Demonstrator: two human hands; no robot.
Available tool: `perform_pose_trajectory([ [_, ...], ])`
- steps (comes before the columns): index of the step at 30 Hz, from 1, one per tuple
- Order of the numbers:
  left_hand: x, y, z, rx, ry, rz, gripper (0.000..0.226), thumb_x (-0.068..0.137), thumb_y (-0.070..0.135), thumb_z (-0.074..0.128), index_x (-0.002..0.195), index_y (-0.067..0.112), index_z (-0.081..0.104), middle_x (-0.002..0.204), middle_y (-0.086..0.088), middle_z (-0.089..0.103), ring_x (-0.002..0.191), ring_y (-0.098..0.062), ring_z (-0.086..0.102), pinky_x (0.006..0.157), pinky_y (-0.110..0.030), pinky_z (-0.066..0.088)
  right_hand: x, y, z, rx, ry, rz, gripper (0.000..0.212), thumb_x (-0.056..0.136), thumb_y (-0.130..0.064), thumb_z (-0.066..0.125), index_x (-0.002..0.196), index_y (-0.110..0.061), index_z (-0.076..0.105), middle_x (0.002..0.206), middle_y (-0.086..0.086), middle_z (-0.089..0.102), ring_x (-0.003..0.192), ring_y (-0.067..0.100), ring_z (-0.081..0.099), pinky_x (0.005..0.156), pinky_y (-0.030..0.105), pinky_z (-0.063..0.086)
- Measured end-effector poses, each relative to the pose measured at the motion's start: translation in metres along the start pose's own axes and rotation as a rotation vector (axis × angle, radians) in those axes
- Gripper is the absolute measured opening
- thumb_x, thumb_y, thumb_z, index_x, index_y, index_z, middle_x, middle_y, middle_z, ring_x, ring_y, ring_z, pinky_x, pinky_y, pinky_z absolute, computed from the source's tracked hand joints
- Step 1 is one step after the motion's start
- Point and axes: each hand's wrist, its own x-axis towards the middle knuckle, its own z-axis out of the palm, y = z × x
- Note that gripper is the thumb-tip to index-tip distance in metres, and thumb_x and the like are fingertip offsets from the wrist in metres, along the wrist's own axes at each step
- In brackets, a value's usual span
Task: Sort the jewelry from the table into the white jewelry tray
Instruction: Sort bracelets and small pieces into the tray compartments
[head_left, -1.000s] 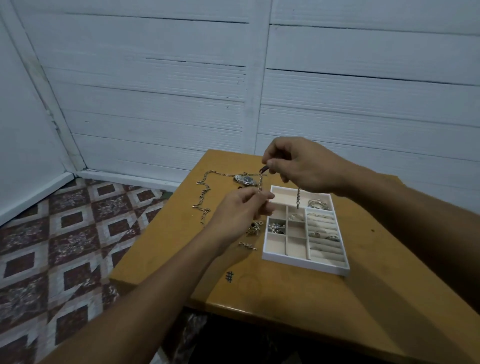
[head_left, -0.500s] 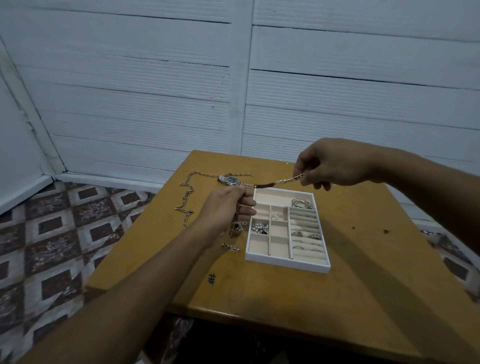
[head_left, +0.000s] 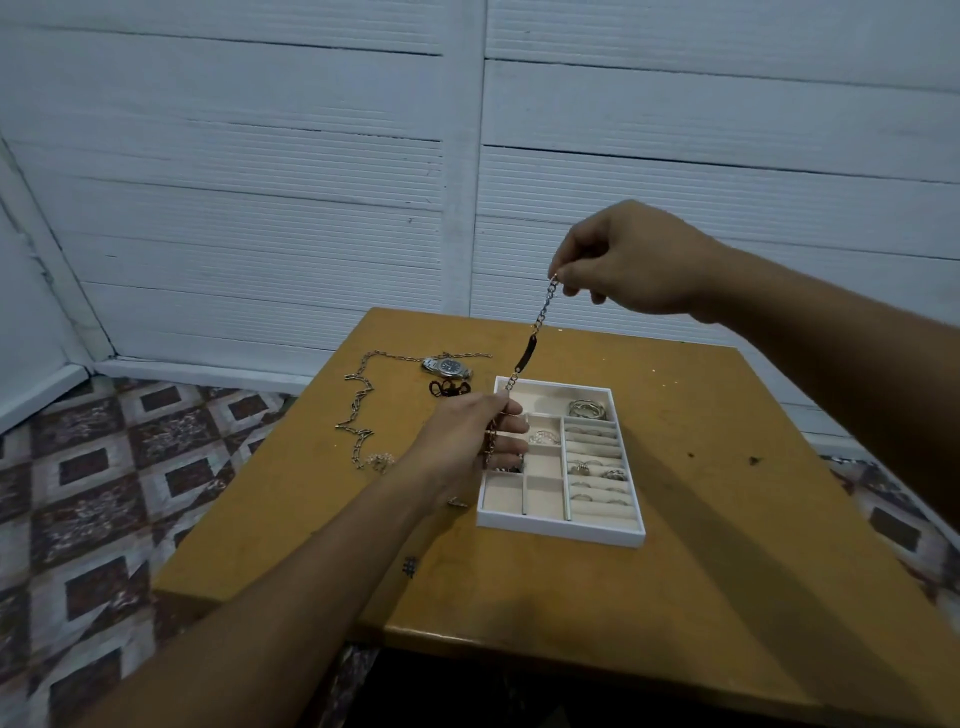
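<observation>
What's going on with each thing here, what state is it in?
Bracelet: stretched in the air between both hands.
Right hand: pinches bracelet's upper end.
Left hand: grips its lower part.
White tray: on table, partly filled with rings.
Watch: lying on table, outside tray.
Long chain: sprawled on table.

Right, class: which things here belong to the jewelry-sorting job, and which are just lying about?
Job: silver chain bracelet with dark plate, held by left hand and right hand; white compartmented tray; silver link necklace; silver wristwatch.
Background: yellow wooden table; patterned tiled floor; white slatted wall.
</observation>
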Motion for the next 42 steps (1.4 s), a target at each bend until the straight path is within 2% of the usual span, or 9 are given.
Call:
perform_pose_trajectory([
  [8,-0.005,-0.005,0.006,0.035,-0.135,-0.052,0.026,0.098,0.016,0.052,0.112,-0.004,0.06,0.088,-0.013,0.063,0.074,-0.023,0.061,0.065,-0.032,0.056,0.011,-0.006,-0.003,0.02,0.076,0.012,0.013,0.094,-0.014,0.058,0.098,-0.016,0.07,0.088,-0.002,0.068,0.071,0.004,0.06,0.056,0.018,0.04],
  [14,-0.002,-0.007,0.015,-0.028,-0.137,-0.132,0.021,0.098,0.02,0.052,0.095,0.002,0.063,0.078,-0.012,0.063,0.068,-0.023,0.058,0.064,-0.033,0.056,0.009,-0.004,0.002,0.042,0.116,-0.004,0.013,0.094,-0.015,0.057,0.1,-0.016,0.069,0.089,-0.001,0.069,0.072,0.005,0.062,0.058,0.017,0.042],
  [22,0.014,-0.002,0.005,-0.594,-0.098,-0.183,0.025,0.099,0.02,0.046,0.095,0.001,0.062,0.087,-0.016,0.072,0.077,-0.025,0.071,0.07,-0.032,0.061,-0.013,-0.004,0.012,0.11,0.128,-0.039,0.011,0.094,-0.021,0.059,0.099,-0.021,0.069,0.087,-0.01,0.068,0.072,-0.001,0.062,0.054,0.004,0.043],
  [26,0.022,0.003,0.005,-0.77,-0.044,-0.145,0.024,0.098,0.016,0.043,0.099,-0.003,0.059,0.089,-0.022,0.071,0.082,-0.029,0.072,0.076,-0.036,0.06,-0.033,-0.003,0.023,0.095,0.068,-0.044,0.011,0.094,-0.025,0.06,0.099,-0.024,0.069,0.083,-0.011,0.068,0.07,0.0,0.063,0.061,0.011,0.044],
  [32,0.028,0.012,0.009,-0.867,0.025,-0.108,0.024,0.1,0.015,0.04,0.099,-0.003,0.056,0.082,-0.02,0.072,0.069,-0.028,0.072,0.067,-0.037,0.06,-0.058,-0.002,0.032,0.025,-0.033,-0.031,0.01,0.092,-0.027,0.061,0.095,-0.028,0.071,0.074,-0.008,0.068,0.07,0.008,0.064,0.062,0.025,0.05],
  [33,0.029,0.014,0.008,-0.88,0.031,-0.097,0.024,0.1,0.014,0.04,0.097,-0.003,0.057,0.081,-0.019,0.072,0.069,-0.028,0.072,0.067,-0.037,0.06,-0.061,0.0,0.033,0.006,-0.053,-0.022,0.01,0.092,-0.027,0.061,0.094,-0.028,0.071,0.075,-0.007,0.069,0.071,0.008,0.064,0.062,0.025,0.051],
  [35,0.031,0.016,0.004,-0.899,0.034,-0.082,0.023,0.1,0.014,0.04,0.097,-0.002,0.057,0.083,-0.018,0.072,0.071,-0.027,0.072,0.065,-0.036,0.061,-0.067,0.004,0.033,-0.047,-0.094,0.004,0.009,0.092,-0.028,0.061,0.094,-0.028,0.07,0.076,-0.013,0.068,0.072,-0.006,0.062,0.054,0.009,0.043],
  [37,0.033,0.017,0.001,-0.893,0.032,-0.08,0.022,0.099,0.015,0.041,0.099,0.0,0.057,0.087,-0.017,0.072,0.076,-0.027,0.072,0.063,-0.035,0.061,-0.073,0.007,0.033,-0.108,-0.124,0.022,0.009,0.093,-0.029,0.061,0.096,-0.03,0.07,0.08,-0.018,0.066,0.071,-0.015,0.056,0.056,-0.003,0.035],
  [42,0.029,0.018,0.005,-0.809,0.029,-0.081,0.023,0.1,0.017,0.041,0.097,0.003,0.058,0.086,-0.014,0.072,0.074,-0.025,0.072,0.064,-0.033,0.061,-0.072,0.009,0.033,-0.161,-0.16,0.018,0.009,0.093,-0.032,0.061,0.095,-0.033,0.07,0.085,-0.016,0.067,0.073,-0.006,0.056,0.058,-0.004,0.034],
])
